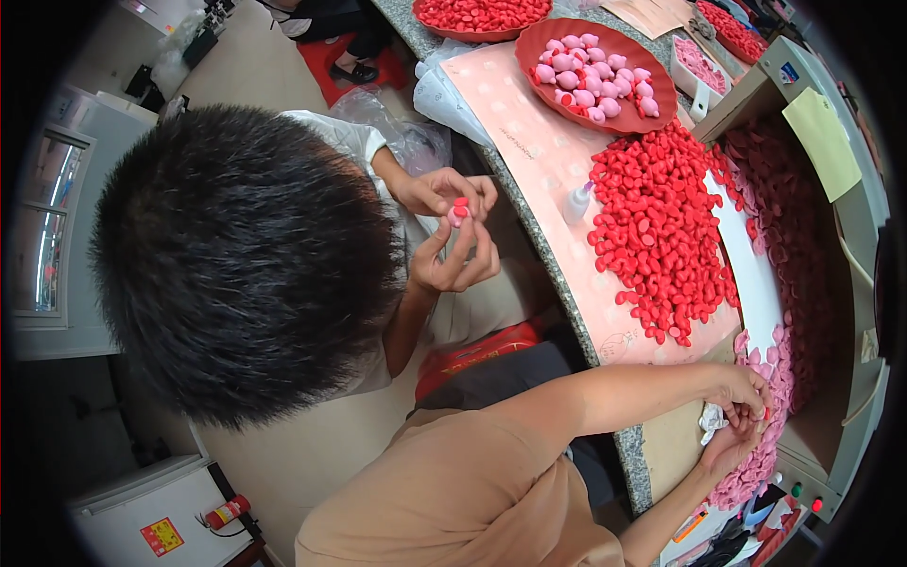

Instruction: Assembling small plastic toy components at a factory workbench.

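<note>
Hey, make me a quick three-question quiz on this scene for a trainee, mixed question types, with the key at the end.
1. Multiple choice: in the picture, where is the small bottle relative to the large loose red pile?
A) Below it
B) At its left edge
C) At its right edge

2. True or false: the camera wearer's left hand and right hand are close together at the pink heap.

3. Short answer: which two colours show on the small piece in the co-worker's hands?

Key: 1. B. 2. True. 3. Red and pink.
</note>
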Tool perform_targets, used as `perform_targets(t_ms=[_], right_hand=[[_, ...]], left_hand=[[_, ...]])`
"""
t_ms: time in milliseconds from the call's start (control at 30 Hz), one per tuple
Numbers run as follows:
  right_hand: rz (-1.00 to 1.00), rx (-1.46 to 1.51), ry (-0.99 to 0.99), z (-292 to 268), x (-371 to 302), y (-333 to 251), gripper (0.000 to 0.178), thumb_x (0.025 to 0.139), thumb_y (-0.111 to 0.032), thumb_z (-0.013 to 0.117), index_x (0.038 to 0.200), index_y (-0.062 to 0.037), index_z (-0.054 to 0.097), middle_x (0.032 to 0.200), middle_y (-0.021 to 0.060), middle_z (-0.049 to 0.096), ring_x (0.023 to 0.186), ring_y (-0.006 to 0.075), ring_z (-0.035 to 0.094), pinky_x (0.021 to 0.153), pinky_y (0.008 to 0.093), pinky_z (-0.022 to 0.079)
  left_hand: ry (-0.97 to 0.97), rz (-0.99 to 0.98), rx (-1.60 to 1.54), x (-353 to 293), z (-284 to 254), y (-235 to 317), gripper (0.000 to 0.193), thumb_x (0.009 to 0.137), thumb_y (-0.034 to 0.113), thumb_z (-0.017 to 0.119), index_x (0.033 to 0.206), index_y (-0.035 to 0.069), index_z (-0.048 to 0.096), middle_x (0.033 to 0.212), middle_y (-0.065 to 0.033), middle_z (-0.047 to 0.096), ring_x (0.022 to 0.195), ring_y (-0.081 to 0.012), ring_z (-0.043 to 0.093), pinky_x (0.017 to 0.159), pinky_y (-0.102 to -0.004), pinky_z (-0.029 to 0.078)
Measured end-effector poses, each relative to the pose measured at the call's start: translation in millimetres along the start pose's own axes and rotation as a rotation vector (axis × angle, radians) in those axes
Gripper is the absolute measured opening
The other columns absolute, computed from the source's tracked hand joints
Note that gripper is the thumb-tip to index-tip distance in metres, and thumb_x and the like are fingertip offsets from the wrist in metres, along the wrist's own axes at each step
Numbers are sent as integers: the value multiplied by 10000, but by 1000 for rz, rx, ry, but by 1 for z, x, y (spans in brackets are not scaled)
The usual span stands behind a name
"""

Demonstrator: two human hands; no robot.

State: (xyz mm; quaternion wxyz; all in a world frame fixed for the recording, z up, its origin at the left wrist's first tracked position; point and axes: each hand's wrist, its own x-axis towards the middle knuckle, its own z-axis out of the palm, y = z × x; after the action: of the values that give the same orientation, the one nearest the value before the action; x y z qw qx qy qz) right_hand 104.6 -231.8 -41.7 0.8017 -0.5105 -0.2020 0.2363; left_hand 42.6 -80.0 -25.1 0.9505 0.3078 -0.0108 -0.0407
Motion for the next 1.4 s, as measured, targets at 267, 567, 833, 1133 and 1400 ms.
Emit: perform_targets(t_ms=[267, 567, 833, 1133, 1400], right_hand=[[13, -4, 2, 0, 0, 0, 372, 905, -291, 480, 1163, -23, 470, 1111, 93, 515, 1066, 175, 474, 958, 318, 346], [-9, -16, 1, 3, -1, 0, 369, 905, -291, 483, 1160, -25, 473, 1101, 91, 516, 1058, 176, 476, 955, 320, 348], [18, 33, -9, -4, 1, 0, 360, 897, -279, 509, 1152, -24, 505, 1090, 96, 545, 1052, 172, 492, 956, 312, 356], [15, -13, 0, 3, 0, -1, 368, 911, -299, 480, 1149, -17, 486, 1099, 94, 521, 1052, 182, 483, 954, 324, 352], [20, 31, -31, -1, 1, -1, 366, 905, -301, 506, 1138, -20, 520, 1095, 94, 553, 1052, 178, 498, 963, 310, 348]], left_hand=[[8, 9, -3, 1, -1, -1, 163, 733, 21, 654, 892, 41, 623, 780, -66, 608, 669, -162, 582, 585, -318, 526], [1, 0, 1, 1, -1, 0, 151, 731, 14, 646, 878, 39, 622, 785, -69, 608, 664, -161, 579, 586, -323, 526], [8, 11, 3, 0, 0, 0, 139, 735, 18, 652, 865, 39, 610, 784, -71, 609, 660, -168, 582, 586, -329, 527], [-15, 0, 4, 3, -3, -2, 153, 746, 22, 646, 893, 42, 604, 820, -72, 612, 711, -166, 565, 611, -330, 524], [-18, 3, 11, 3, -2, -2, 152, 756, 24, 638, 902, 33, 599, 837, -73, 622, 699, -171, 577, 608, -331, 524]])
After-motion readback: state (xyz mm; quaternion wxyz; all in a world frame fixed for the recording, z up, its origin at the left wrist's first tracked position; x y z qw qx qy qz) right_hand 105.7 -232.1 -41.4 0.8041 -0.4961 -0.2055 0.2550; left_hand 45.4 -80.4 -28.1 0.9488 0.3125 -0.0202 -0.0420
